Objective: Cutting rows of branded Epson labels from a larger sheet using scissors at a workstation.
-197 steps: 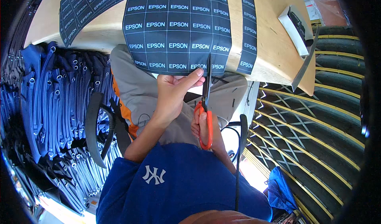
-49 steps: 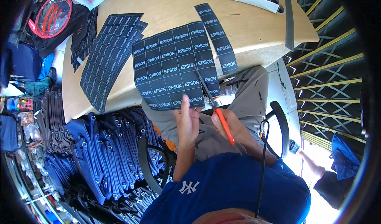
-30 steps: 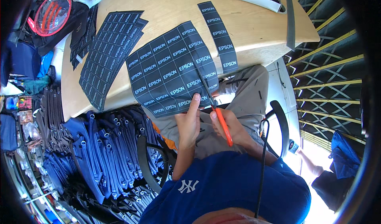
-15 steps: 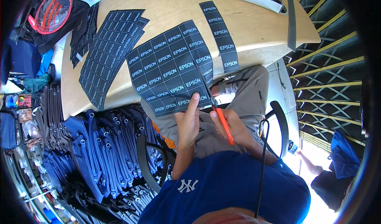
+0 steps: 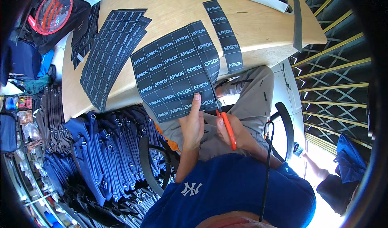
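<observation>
My left hand [image 5: 192,125] grips the lower edge of a black sheet of printed labels [image 5: 165,72], thumb on top and the other fingers hidden beneath. White lines split the sheet into a grid of rectangles. Orange-handled scissors [image 5: 228,131] are in my right hand [image 5: 239,134], closed round the handles. Their blades run up along the sheet's right part, where a cut parts a right-hand column that bends down behind. A separate strip of labels [image 5: 224,36] lies on the table to the right. More label sheets [image 5: 111,58] are piled at the left.
The light wooden table [image 5: 173,5] curves ahead of me, with a white box [image 5: 262,1] at its far right. Dark blue straps [image 5: 109,159] hang at lower left near a chair armrest [image 5: 151,163]. Right stands a folding metal gate [image 5: 333,80]; another person's hand [image 5: 319,169] shows below it.
The label sheet has shifted slightly right and lies flatter, its bottom edge a little lower. The scissors have moved slightly downward. My left thumb has moved a little to the left.
</observation>
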Action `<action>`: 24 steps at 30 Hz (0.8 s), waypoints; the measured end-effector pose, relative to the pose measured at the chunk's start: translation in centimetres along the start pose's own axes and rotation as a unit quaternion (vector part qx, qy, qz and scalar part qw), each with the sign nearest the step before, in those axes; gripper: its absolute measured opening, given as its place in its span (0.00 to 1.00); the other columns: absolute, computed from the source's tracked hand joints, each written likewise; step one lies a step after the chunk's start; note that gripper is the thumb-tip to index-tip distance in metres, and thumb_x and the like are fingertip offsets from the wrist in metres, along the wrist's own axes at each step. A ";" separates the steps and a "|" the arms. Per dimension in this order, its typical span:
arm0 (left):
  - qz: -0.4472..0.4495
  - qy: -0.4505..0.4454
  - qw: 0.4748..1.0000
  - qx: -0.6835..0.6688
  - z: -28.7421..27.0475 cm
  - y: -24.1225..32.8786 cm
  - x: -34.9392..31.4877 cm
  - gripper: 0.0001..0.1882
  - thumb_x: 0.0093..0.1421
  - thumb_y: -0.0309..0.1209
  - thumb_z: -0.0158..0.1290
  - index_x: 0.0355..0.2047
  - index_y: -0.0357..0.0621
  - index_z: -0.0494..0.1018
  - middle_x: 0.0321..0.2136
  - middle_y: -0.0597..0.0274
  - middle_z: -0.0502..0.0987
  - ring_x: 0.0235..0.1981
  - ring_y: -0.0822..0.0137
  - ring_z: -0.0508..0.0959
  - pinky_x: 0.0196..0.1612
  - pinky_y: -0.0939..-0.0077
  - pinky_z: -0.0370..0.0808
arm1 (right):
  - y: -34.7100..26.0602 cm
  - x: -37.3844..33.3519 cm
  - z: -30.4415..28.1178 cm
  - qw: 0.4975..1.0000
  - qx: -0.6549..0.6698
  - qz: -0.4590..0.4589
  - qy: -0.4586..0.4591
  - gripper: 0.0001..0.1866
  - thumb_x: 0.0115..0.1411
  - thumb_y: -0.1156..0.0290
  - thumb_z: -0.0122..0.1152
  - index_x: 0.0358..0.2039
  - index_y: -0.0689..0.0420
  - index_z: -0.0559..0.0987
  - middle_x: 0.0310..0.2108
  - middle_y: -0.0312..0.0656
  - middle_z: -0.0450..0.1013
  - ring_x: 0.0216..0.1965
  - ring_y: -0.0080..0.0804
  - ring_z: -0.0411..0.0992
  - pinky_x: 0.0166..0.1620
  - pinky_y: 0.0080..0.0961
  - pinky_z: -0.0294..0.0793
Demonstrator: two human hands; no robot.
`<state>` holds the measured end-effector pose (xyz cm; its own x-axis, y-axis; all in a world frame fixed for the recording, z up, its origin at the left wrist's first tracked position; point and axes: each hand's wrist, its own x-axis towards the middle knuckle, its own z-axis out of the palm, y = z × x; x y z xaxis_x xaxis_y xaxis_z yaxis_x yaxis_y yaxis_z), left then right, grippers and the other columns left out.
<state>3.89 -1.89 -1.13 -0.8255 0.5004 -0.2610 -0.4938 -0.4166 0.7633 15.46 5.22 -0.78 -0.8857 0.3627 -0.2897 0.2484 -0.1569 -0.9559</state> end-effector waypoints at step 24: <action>-0.018 0.001 1.000 0.012 -0.3 0.2 -1.0 0.18 0.59 0.23 0.49 0.50 0.40 0.62 0.45 0.62 0.68 0.44 0.71 0.71 0.47 0.75 0.70 | 0.7 0.2 -0.4 0.999 0.038 0.010 -0.015 0.17 0.62 0.61 0.46 0.27 0.63 0.69 0.16 0.37 0.61 0.21 0.22 0.58 0.26 0.24 0.61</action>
<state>4.48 -2.69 -0.87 -0.8079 0.5135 -0.2892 -0.5166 -0.3809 0.7669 15.58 5.56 -1.50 -0.8926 0.3314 -0.3058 0.2367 -0.2327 -0.9433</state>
